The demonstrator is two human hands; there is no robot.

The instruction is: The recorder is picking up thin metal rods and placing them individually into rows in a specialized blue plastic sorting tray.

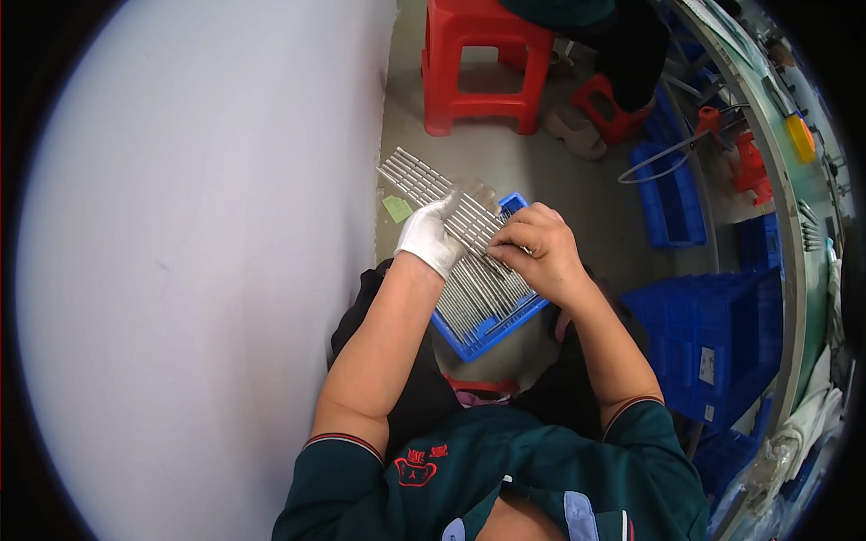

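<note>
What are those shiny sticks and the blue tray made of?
The thin rods look like metal: silvery grey, straight, with bright glints. The blue tray seems to be moulded plastic, with even colour and a ribbed, slotted wall. The glove on the left hand looks like white knitted cloth.

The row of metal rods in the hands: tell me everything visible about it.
The row of metal rods is a flat band of thin, silvery, shiny rods lying side by side, parallel and evenly lined up. It slants from upper left down toward the right, held above a blue plastic tray that holds more such rods. The left hand, in a white glove, supports it near the middle; the bare right hand pinches its lower end. Its upper end sticks out free.
</note>
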